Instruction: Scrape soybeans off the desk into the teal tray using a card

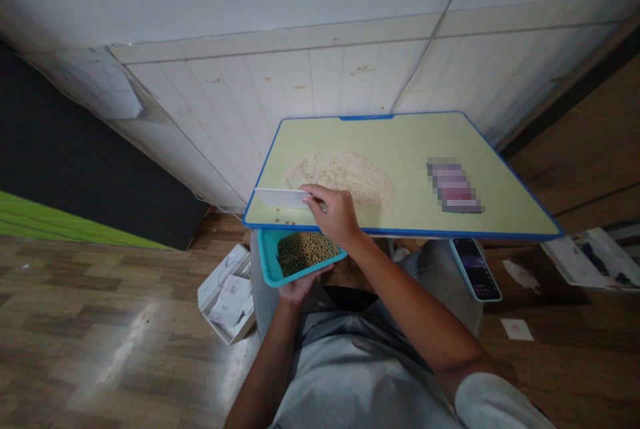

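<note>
My right hand (333, 212) pinches one end of a flat white card (281, 198), held on edge over the left front of the yellow-topped table (410, 142). A spread of pale grains (350, 172), rice by its look, lies on the tabletop just beyond the card. Several small brown beans (285, 221) sit between the card and the blue front rim. Below that rim, my left hand (301, 286) grips a turquoise tray (270, 262) from underneath, its fingers partly hidden. Inside the tray are green mung beans (293, 257) and tan soybeans (317, 246).
A pixelated flat object (454, 186) lies on the table's right side. A phone (476, 269) rests on my right thigh. On the wooden floor stands an open white box (229, 296) with papers. A white wall (280, 82) backs the table.
</note>
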The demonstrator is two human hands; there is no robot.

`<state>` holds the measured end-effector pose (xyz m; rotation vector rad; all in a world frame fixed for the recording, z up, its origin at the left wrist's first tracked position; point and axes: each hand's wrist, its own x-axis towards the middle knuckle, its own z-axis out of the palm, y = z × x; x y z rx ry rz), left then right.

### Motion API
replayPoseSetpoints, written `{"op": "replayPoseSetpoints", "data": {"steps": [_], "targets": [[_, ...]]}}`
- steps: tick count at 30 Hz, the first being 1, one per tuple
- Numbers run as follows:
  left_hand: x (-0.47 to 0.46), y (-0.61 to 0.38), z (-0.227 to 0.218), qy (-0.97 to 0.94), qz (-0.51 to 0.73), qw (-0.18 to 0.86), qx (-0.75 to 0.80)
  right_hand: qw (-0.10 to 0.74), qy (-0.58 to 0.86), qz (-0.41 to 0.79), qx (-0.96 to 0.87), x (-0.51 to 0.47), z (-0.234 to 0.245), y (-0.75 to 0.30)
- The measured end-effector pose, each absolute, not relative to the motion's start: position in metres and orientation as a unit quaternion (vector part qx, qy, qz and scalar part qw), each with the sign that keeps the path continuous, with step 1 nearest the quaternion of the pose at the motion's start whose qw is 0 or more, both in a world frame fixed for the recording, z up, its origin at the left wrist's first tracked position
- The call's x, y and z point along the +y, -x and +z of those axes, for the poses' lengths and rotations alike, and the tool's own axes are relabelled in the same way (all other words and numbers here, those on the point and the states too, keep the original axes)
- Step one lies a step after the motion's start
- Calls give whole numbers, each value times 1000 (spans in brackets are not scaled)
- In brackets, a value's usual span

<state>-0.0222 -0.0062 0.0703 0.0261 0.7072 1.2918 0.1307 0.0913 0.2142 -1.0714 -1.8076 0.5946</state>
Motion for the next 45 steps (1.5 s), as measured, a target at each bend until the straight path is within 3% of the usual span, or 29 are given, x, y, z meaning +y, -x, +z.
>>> {"op": "replayPoseSetpoints", "data": {"steps": [10,16,45], "targets": [[-7,25,66,-13,604,731,317,451,395,268,-754,70,212,-146],[-6,26,64,-31,601,735,313,478,422,248,-730,60,212,-153],[-8,13,56,-62,568,768,291,453,536,173,-691,68,205,-148]]}}
